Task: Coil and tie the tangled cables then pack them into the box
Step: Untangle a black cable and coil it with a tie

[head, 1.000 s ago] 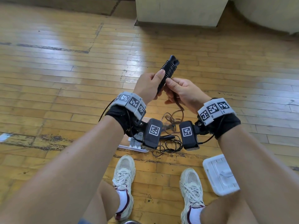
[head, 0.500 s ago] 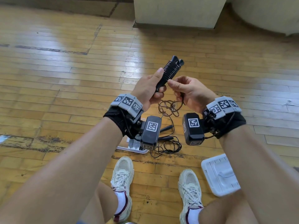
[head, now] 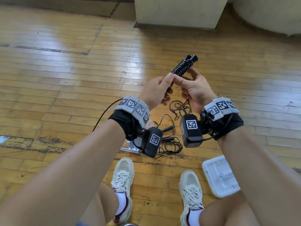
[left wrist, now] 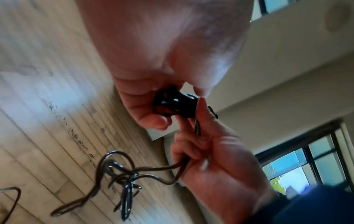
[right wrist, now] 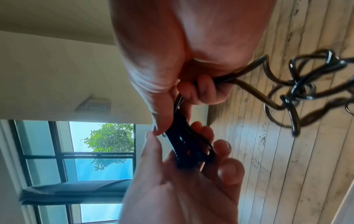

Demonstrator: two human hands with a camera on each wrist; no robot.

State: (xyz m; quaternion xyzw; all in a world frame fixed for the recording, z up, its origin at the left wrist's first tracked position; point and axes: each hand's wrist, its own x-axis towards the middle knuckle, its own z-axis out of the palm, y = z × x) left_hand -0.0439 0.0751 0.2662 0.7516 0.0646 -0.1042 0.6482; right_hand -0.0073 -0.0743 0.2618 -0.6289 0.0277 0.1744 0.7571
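Floorboards [head: 65, 79] of worn wood everywhere below the fingers. White lid [head: 220, 175] flat on them, well below and right of the right fingers, beside a pale shoe [head: 190, 190]. Black cable [head: 171, 144] loose on the boards beneath both wrists, next to a white box [head: 130, 146] half hidden by the left wrist. Left hand [head: 154, 92] curled round the lower ends of two ribbed black handles [head: 183, 66], thumb pressed along them. Right hand [head: 195, 90] just beside, thumb tip touching the left thumb, fingers closed on a brown cord [head: 180, 106]. Cord tangle dangling under the right fingers, clear of the floor. Handles side by side, tilted up and away beyond the fingertips.
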